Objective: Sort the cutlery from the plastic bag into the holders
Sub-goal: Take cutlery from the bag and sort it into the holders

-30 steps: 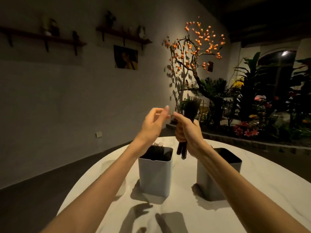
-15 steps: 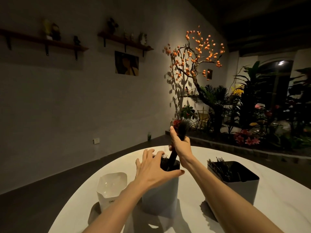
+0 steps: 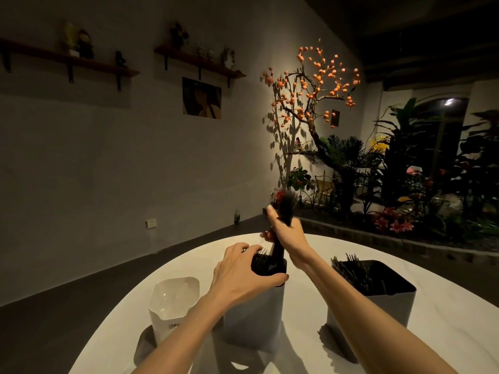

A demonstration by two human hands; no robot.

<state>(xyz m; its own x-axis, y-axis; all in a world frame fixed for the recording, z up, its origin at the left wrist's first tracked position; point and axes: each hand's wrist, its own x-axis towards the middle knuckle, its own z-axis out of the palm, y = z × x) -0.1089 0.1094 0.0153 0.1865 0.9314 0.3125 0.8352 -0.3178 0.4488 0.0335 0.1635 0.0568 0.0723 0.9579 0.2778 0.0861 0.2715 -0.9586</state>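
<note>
My right hand (image 3: pixel 287 234) grips a bundle of dark cutlery (image 3: pixel 286 205) upright, with its lower ends inside the middle grey holder (image 3: pixel 253 317). My left hand (image 3: pixel 240 271) clasps the rim of that holder, thumb on the near side and fingers over the far edge. Dark forks (image 3: pixel 260 259) stand inside it. To the right stands a second grey holder (image 3: pixel 378 309) with several dark forks (image 3: pixel 353 271) leaning in it. At the left stands a white plastic bag (image 3: pixel 172 303), its mouth open.
Everything rests on a white round table (image 3: pixel 445 306), whose edge curves close behind the holders. Beyond it lie a dark floor, a wall with shelves, an orange-fruited tree (image 3: pixel 313 85) and a bed of plants (image 3: pixel 405 184) at the right.
My right hand has lowered the cutlery bundle into the middle holder. My left hand dropped from mid-air onto the holder's rim. The view shifted left and the white bag came into sight.
</note>
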